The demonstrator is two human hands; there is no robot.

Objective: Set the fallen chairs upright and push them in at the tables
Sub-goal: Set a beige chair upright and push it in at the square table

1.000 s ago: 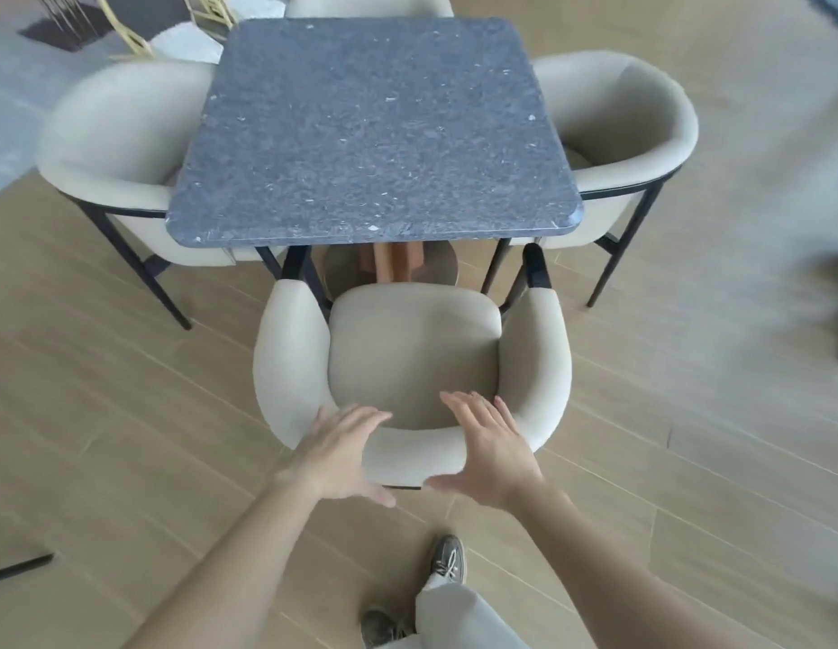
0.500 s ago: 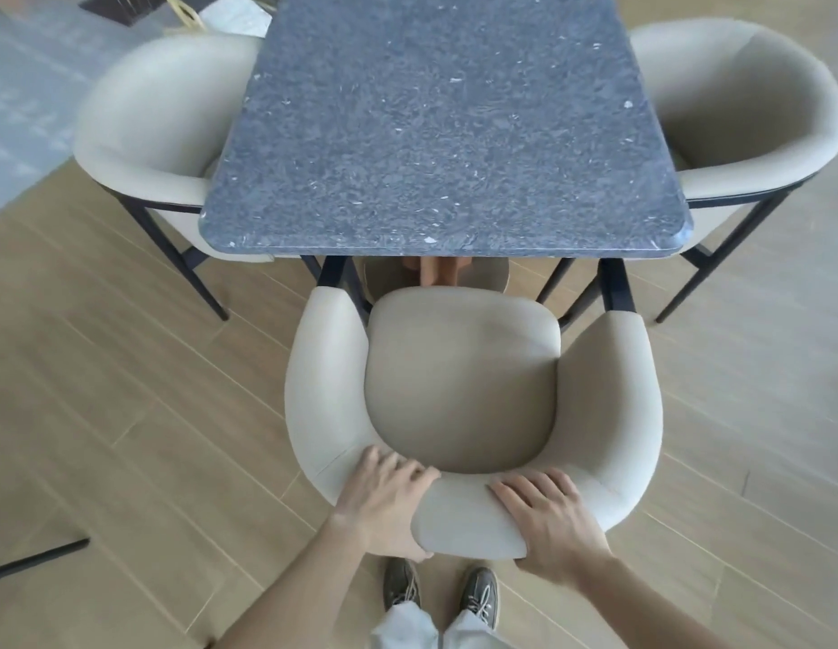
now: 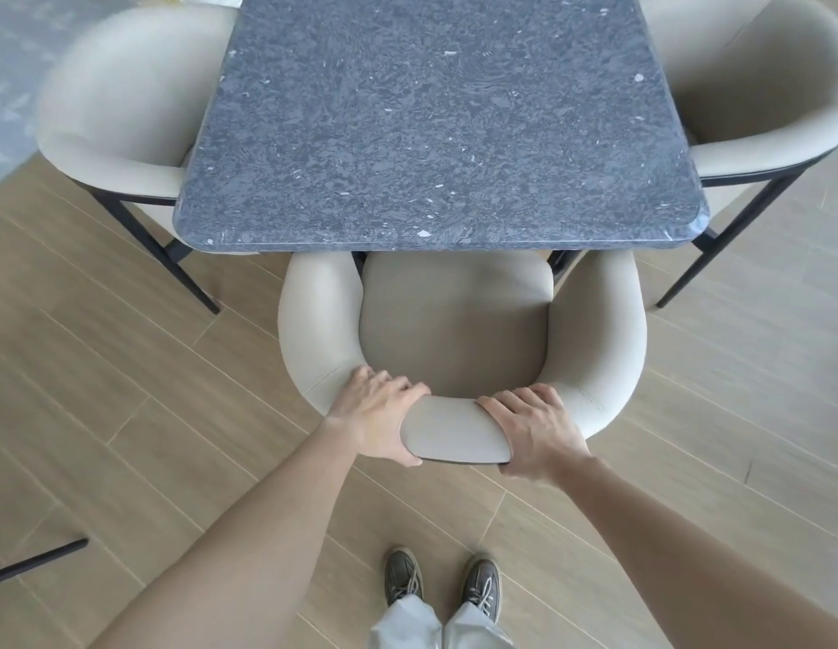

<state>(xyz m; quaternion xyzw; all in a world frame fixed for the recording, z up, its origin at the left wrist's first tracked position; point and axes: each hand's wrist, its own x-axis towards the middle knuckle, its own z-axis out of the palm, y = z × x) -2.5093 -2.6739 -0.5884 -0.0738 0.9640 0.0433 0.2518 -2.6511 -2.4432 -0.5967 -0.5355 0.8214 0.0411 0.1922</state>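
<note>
In the head view, the beige chair (image 3: 454, 330) stands upright on the wooden floor (image 3: 127, 391), its seat front just under the near edge of the grey speckled worktop (image 3: 436, 124); the left hand (image 3: 375, 414) grasps the curved backrest, fingers over the top, thumb on its outer face; the right hand (image 3: 534, 426) grasps it likewise, near the left; a left-side chair (image 3: 122, 100) and a right-side chair (image 3: 754, 86) sit tucked in at the worktop; grey shoes (image 3: 403, 576) stand behind the beige chair.

Ahead of the fingers (image 3: 377, 381) stands the chair (image 3: 454, 320), its front under the surface (image 3: 436, 133). A left chair (image 3: 117, 110) and a right chair (image 3: 759, 86) flank that surface. Shoes (image 3: 403, 578) stand behind the fingers.
</note>
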